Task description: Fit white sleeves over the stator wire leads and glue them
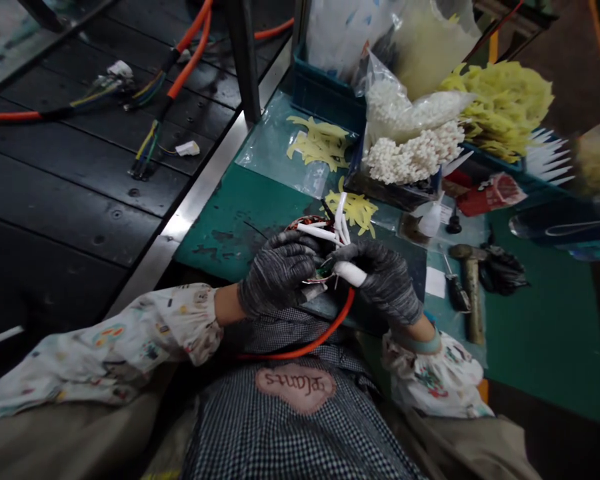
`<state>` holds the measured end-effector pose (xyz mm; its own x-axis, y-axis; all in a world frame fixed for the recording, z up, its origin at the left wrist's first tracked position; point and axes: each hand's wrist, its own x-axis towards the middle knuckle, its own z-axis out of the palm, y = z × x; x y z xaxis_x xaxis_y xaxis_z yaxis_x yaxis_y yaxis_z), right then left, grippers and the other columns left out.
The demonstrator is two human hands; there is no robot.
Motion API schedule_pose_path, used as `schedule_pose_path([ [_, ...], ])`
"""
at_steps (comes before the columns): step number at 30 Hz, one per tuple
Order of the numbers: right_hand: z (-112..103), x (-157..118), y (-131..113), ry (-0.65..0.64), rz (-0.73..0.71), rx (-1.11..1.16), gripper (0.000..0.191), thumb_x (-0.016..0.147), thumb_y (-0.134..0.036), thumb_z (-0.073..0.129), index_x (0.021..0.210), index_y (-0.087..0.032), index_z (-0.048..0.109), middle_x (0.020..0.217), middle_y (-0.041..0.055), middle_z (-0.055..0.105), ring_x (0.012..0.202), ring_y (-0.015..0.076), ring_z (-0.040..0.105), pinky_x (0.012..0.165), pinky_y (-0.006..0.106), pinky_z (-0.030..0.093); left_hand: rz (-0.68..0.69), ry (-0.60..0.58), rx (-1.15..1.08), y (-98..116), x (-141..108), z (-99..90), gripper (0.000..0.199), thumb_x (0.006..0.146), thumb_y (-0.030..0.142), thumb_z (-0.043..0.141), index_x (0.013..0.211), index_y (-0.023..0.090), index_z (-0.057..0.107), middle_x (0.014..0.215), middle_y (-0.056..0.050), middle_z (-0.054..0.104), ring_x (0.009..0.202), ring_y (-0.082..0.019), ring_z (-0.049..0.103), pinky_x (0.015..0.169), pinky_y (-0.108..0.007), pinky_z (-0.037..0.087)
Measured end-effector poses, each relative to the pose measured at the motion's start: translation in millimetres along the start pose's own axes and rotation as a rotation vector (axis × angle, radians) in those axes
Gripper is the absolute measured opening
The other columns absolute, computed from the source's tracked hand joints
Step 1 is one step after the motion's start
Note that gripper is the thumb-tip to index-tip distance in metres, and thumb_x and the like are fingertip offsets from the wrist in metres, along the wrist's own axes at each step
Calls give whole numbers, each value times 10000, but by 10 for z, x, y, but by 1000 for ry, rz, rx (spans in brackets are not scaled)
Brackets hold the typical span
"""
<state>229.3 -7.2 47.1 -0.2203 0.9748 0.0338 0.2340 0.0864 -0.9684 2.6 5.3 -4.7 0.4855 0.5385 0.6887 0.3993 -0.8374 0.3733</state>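
My left hand point(280, 272), in a grey knit glove, is closed around the wire end of an orange cable point(325, 340). Opposite it, my gloved right hand point(384, 277) pinches at the same bundle. A thick white sleeve piece point(350, 273) shows by the right fingers. Several thin white tubes point(341, 220) stick up between the hands, above the fingertips. Fine wires show in the gap between both hands, but my fingers hide where most of them end. The orange cable curves down from the bundle across my checked apron.
Yellow strips point(355, 210) lie beyond my hands on the green table point(240, 200). Behind stands a bin point(355, 180) of short white pieces. A hammer point(473, 293) and a screwdriver point(457, 287) lie at right. Orange cables point(190, 50) with bare wire ends rest on the black slatted surface at left.
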Motion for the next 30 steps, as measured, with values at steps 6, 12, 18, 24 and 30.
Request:
schedule_pose_path([
  [6, 118, 19, 2, 100, 15, -50, 111, 840, -340, 889, 887, -259, 830, 905, 17, 860, 833, 213, 814, 804, 378, 696, 6, 2, 10, -16, 24, -3, 139, 1032, 360, 690, 993, 248, 761, 1060, -12, 858, 1061, -213, 808, 1120, -438, 581],
  [12, 144, -8, -23, 102, 57, -93, 179, 869, -425, 888, 907, -257, 839, 909, 33, 854, 824, 223, 798, 786, 388, 678, -6, -18, 10, 12, 49, -34, 127, 1035, 348, 682, 1010, 235, 734, 1030, -21, 849, 1011, -210, 813, 1095, -446, 623],
  [18, 153, -246, 206, -15, -184, -164, 142, 981, -406, 779, 1033, -299, 857, 1049, 39, 855, 956, 213, 801, 885, 394, 674, -17, -33, 53, 22, 46, -56, 114, 1028, 383, 641, 1017, 280, 689, 1062, 42, 842, 1015, -190, 819, 1111, -428, 646],
  [24, 111, -375, 386, -13, -248, -265, 170, 1035, -447, 729, 1067, -309, 824, 923, 22, 824, 788, 194, 771, 693, 333, 654, -56, -25, 81, 46, 49, -32, 124, 997, 374, 600, 929, 287, 656, 940, 51, 828, 928, -169, 819, 1140, -436, 641],
  [30, 261, -288, 366, -17, -717, -302, 254, 1080, -231, 593, 1232, -347, 761, 1132, 18, 831, 972, 184, 797, 803, 325, 668, -65, 3, 42, 88, 85, -37, 221, 1046, 413, 544, 979, 302, 722, 968, 41, 847, 991, -173, 823, 1121, -422, 649],
])
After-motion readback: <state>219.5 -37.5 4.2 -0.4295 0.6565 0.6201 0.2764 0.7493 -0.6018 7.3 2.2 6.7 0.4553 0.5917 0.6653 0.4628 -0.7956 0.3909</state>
